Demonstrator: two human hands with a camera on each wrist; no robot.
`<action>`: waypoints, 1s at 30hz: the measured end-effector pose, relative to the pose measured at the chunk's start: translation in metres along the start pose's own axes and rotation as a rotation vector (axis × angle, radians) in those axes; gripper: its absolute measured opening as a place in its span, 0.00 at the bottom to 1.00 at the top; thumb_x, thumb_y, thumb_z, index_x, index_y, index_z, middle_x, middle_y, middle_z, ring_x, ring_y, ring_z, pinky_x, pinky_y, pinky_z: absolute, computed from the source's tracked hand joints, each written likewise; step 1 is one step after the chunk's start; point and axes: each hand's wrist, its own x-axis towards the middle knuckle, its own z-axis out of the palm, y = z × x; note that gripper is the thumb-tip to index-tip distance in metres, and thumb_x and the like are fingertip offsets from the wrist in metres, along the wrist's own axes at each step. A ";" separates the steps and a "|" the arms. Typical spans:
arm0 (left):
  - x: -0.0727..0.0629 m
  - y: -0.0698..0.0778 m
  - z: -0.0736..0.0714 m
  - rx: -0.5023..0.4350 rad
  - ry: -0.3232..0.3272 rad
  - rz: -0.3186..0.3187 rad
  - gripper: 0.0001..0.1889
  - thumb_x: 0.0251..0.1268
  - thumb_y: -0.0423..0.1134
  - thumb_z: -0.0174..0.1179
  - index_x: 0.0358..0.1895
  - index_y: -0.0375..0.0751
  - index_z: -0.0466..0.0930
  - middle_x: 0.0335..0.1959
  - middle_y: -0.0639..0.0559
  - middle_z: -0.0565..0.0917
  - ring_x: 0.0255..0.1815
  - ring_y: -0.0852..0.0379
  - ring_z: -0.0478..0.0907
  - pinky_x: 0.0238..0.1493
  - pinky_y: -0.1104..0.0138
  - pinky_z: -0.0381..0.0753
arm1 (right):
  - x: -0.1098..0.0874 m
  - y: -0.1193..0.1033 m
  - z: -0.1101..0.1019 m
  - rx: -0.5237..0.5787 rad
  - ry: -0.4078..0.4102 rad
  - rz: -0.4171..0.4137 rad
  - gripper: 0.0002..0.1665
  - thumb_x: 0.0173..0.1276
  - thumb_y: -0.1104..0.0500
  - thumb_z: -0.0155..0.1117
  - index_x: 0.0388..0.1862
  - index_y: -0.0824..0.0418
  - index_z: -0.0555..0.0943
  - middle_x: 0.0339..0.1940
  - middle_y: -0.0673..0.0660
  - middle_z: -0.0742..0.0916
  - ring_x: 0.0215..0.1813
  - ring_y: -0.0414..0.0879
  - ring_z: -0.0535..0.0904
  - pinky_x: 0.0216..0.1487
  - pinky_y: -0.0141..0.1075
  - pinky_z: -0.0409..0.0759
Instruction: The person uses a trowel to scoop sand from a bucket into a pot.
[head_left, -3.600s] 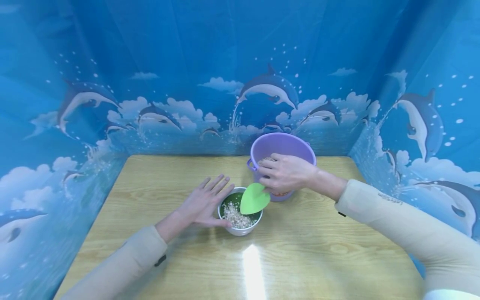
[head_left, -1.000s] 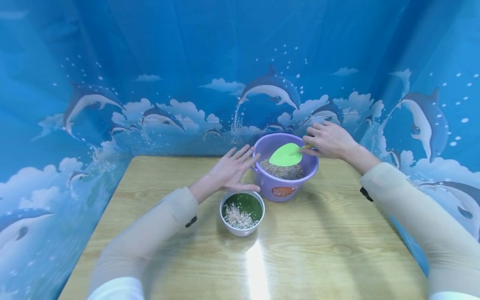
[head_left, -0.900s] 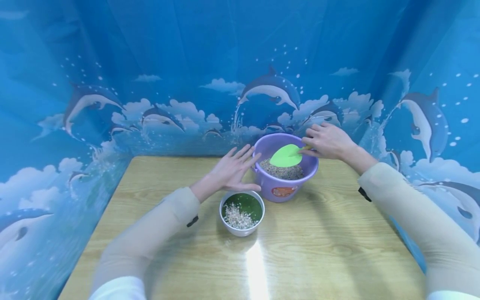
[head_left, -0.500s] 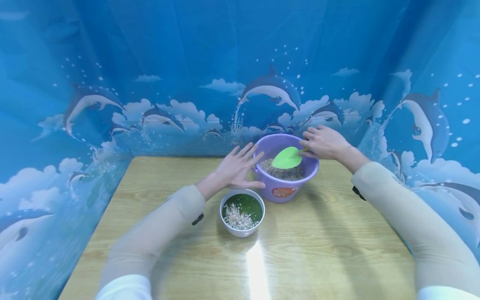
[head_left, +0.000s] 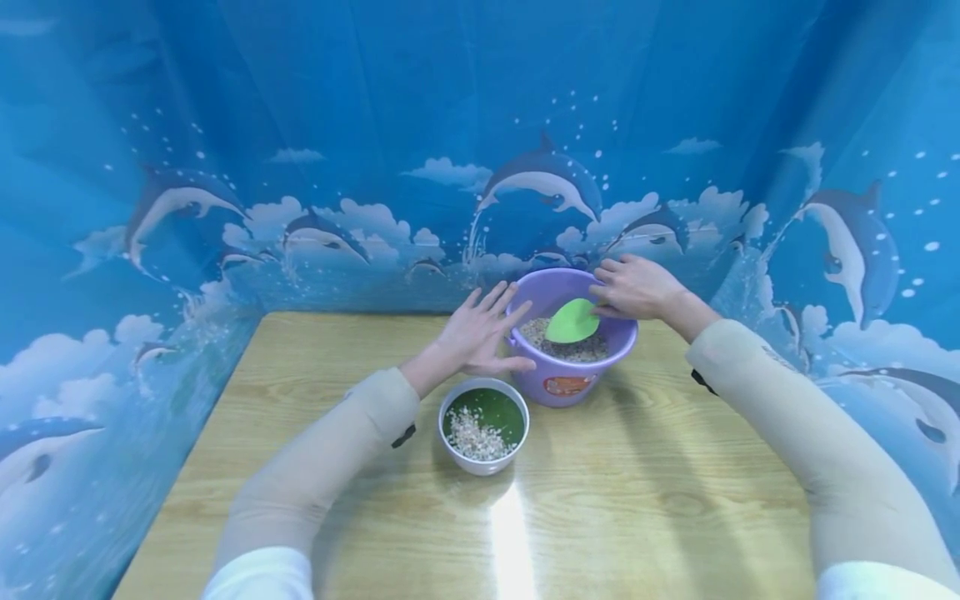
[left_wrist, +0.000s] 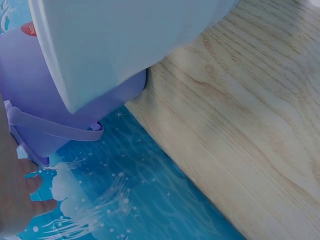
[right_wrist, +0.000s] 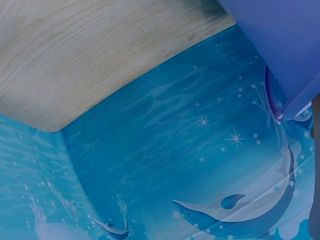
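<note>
My right hand (head_left: 633, 288) grips a small green shovel (head_left: 573, 322) by its handle, mostly hidden in the fingers. The leaf-shaped blade is down inside a purple bucket (head_left: 546, 385), overlapping the coarse pale grains (head_left: 537, 332) there. At the bucket's left rim my left hand (head_left: 480, 335) has its fingers spread, thumb across the bucket's front side. Below that hand stands a white bowl (head_left: 480, 467) with a green inside and pale grains (head_left: 476, 437) heaped on its near left. In the left wrist view the bucket's handle (left_wrist: 52, 128) hangs beside my fingertips (left_wrist: 44, 206).
A wooden table (head_left: 660, 467) carries the bowl and bucket, the bucket near its back edge. Blue cloth (head_left: 360, 167) printed with dolphins surrounds the back and sides. Glare marks the table in front of the bowl.
From over the bowl, the shovel moved to the bucket, then lower and slightly left inside it. My left hand left the bowl's rim and shifted right to the bucket.
</note>
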 end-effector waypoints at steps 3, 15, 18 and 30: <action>0.002 0.000 0.001 0.009 0.007 -0.013 0.55 0.67 0.83 0.41 0.88 0.52 0.48 0.89 0.39 0.46 0.90 0.40 0.47 0.87 0.40 0.56 | 0.002 0.001 -0.002 0.000 -0.012 -0.010 0.22 0.73 0.38 0.68 0.38 0.55 0.82 0.35 0.56 0.86 0.40 0.52 0.79 0.41 0.45 0.82; 0.006 0.004 0.003 0.018 0.026 -0.028 0.53 0.68 0.83 0.40 0.87 0.52 0.51 0.89 0.38 0.50 0.90 0.39 0.50 0.86 0.39 0.58 | 0.004 0.006 -0.007 -0.053 -0.095 -0.081 0.23 0.72 0.36 0.68 0.44 0.55 0.85 0.40 0.57 0.88 0.45 0.53 0.81 0.48 0.47 0.86; 0.006 0.003 0.003 0.020 0.027 -0.026 0.53 0.68 0.83 0.40 0.87 0.52 0.51 0.89 0.38 0.50 0.90 0.39 0.50 0.86 0.39 0.58 | 0.005 0.008 -0.009 -0.075 -0.107 -0.100 0.23 0.73 0.36 0.67 0.45 0.55 0.85 0.41 0.57 0.88 0.47 0.53 0.82 0.49 0.47 0.87; 0.006 0.002 0.002 0.026 0.023 -0.031 0.53 0.69 0.82 0.42 0.87 0.50 0.51 0.89 0.37 0.49 0.90 0.39 0.49 0.87 0.39 0.57 | 0.017 0.017 -0.025 -0.244 -0.154 -0.178 0.25 0.73 0.36 0.67 0.51 0.55 0.86 0.49 0.58 0.90 0.54 0.54 0.84 0.57 0.49 0.87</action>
